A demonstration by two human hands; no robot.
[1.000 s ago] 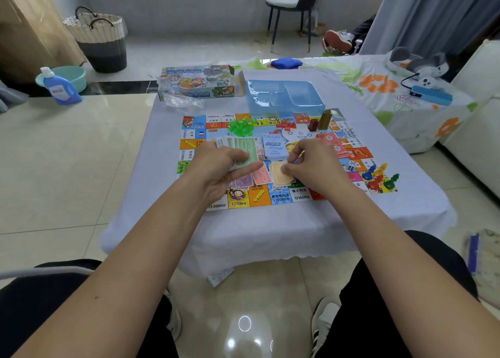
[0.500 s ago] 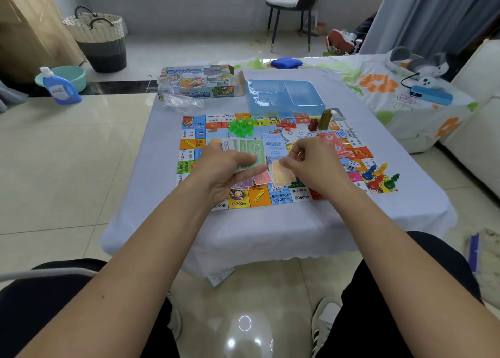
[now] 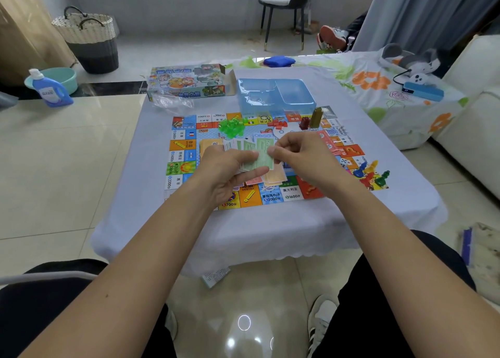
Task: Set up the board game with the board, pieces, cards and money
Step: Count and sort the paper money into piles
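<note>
Table (image 3: 135, 195) low, draped in pale cloth, stood on glossy cream tiles. Game board (image 3: 178, 157) lay flat at its centre. My left hand (image 3: 230, 176) gripped fan of green play money (image 3: 259, 152) above board; my right hand (image 3: 300, 157) pinched top note's edge. Pink and orange notes (image 3: 273, 178) lay on board beneath. Green houses (image 3: 230, 128) heaped near far edge, coloured pawns (image 3: 370, 174) at right corner. Blue plastic tray (image 3: 276, 95) and game box (image 3: 186, 83) sat beyond board. Woven basket (image 3: 86, 38), chair (image 3: 284, 3), detergent bottle (image 3: 50, 88) stood behind.
</note>
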